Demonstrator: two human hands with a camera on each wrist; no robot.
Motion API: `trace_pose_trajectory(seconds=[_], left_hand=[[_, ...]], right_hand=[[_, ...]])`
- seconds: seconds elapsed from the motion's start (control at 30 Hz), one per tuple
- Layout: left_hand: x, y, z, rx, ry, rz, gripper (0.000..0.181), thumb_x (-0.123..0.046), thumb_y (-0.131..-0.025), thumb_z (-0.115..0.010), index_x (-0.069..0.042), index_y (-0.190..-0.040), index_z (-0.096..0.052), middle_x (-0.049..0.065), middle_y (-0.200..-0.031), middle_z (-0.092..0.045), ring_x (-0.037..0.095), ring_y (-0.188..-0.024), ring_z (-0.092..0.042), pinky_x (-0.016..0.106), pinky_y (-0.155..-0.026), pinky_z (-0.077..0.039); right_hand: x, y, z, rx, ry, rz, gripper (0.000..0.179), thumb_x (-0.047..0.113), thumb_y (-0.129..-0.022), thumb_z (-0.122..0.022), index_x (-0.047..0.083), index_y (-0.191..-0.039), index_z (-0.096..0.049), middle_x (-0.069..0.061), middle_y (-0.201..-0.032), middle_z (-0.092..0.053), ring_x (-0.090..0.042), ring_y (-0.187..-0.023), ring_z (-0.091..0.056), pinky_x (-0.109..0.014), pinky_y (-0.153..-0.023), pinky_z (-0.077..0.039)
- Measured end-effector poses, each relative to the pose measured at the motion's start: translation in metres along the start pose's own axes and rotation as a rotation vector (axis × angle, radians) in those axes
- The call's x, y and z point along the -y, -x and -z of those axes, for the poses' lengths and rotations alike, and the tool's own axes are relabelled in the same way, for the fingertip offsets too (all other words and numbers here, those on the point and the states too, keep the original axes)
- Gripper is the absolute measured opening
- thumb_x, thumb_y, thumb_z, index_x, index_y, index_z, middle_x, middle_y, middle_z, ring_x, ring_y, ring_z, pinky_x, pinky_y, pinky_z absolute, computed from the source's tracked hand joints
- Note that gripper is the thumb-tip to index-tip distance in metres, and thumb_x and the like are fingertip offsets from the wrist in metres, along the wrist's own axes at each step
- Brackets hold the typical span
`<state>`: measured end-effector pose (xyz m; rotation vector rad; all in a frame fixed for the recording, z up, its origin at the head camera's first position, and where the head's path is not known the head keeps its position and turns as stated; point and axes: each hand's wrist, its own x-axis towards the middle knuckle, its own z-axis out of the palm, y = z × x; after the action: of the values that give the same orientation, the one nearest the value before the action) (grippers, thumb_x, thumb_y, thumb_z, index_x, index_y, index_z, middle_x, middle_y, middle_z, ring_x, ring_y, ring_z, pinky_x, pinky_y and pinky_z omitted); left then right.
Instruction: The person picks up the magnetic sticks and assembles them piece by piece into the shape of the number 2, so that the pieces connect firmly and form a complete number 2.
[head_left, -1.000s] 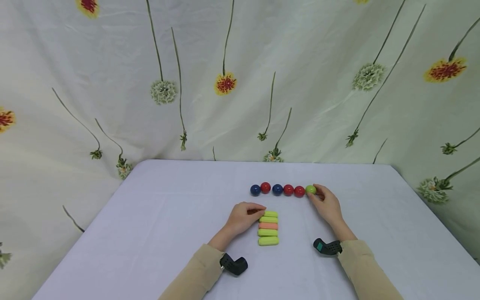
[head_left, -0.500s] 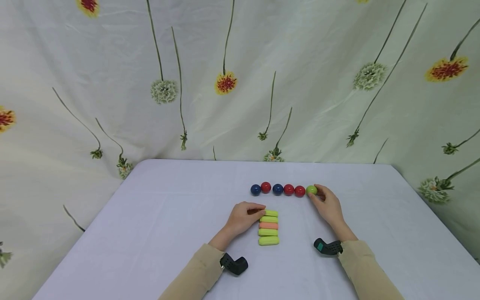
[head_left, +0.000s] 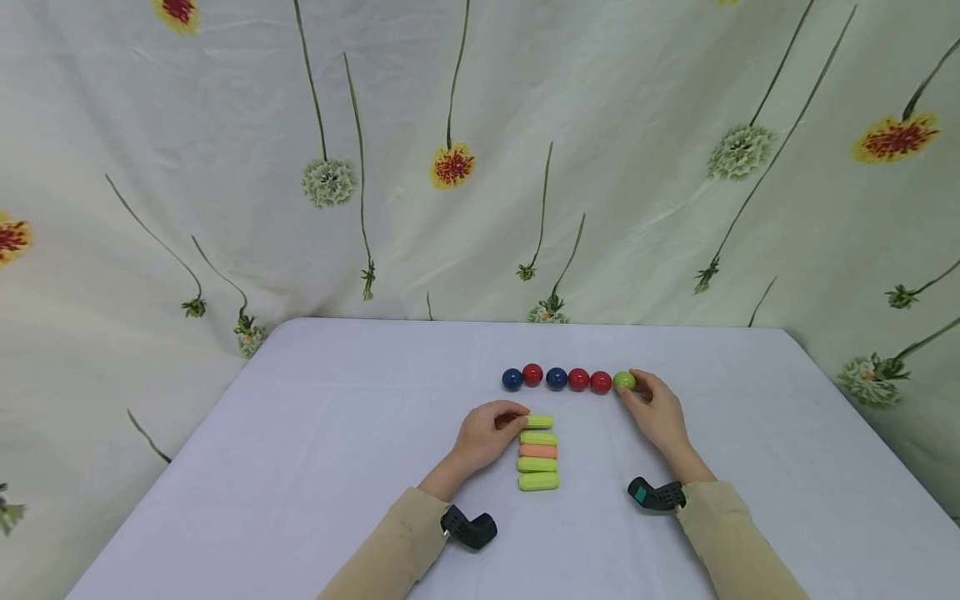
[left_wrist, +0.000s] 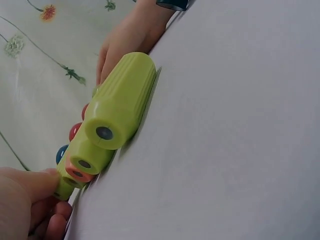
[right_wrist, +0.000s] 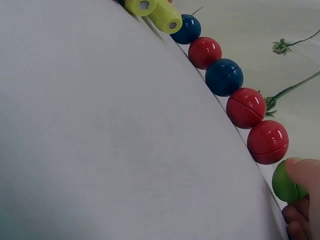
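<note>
Your left hand (head_left: 483, 437), nearly closed, pinches the farthest yellow-green rod (head_left: 540, 422) by its left end, just beyond the other four rods (head_left: 537, 464) on the surface (head_left: 300, 500); your right hand (head_left: 660, 412), likewise nearly closed, pinches the green ball (head_left: 623, 380) just beside the rightmost red ball (head_left: 601, 382).

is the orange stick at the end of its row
No, the orange stick lies in the middle, with two green sticks on each side.

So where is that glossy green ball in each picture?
Head: the glossy green ball is right of centre, in the right hand.
Left wrist: upper left, a sliver behind the nearest yellow-green ridged rod.
Right wrist: lower right, partly behind the thumb.
Shared landmark: the glossy red ball beside it.
</note>
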<state>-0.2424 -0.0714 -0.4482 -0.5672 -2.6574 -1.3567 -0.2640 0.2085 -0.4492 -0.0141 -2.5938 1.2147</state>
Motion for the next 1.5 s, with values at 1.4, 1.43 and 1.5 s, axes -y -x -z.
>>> trace_pose_trajectory(seconds=[1.4,1.43,1.5], left_hand=[[-0.006,0.002,0.001,-0.163,0.285,-0.108,0.02,-0.009,-0.091,-0.061,-0.001,-0.109,-0.066,0.01,-0.105,-0.066,0.021,-0.092,-0.059,0.024,-0.078,-0.049],[-0.011,0.004,0.003,-0.161,0.285,-0.107,0.02,-0.008,-0.091,-0.06,0.001,-0.109,-0.066,0.011,-0.105,-0.066,0.023,-0.092,-0.059,0.024,-0.079,-0.049],[-0.021,0.008,0.008,-0.161,0.289,-0.109,0.02,-0.005,-0.091,-0.059,0.004,-0.108,-0.065,0.014,-0.105,-0.065,0.026,-0.093,-0.06,0.023,-0.079,-0.049]], right_hand=[[0.03,0.016,-0.013,-0.021,-0.298,-0.005,0.034,0.032,-0.088,-0.066,0.004,-0.107,-0.063,-0.013,-0.083,-0.068,-0.018,-0.064,-0.063,-0.022,-0.057,-0.043],[0.031,0.016,-0.013,-0.005,-0.305,0.002,0.034,0.031,-0.088,-0.066,0.004,-0.108,-0.062,-0.013,-0.084,-0.068,-0.018,-0.065,-0.064,-0.022,-0.058,-0.044],[0.032,0.017,-0.014,0.027,-0.323,0.017,0.033,0.029,-0.088,-0.066,0.004,-0.109,-0.061,-0.012,-0.085,-0.068,-0.02,-0.068,-0.065,-0.022,-0.058,-0.044]])
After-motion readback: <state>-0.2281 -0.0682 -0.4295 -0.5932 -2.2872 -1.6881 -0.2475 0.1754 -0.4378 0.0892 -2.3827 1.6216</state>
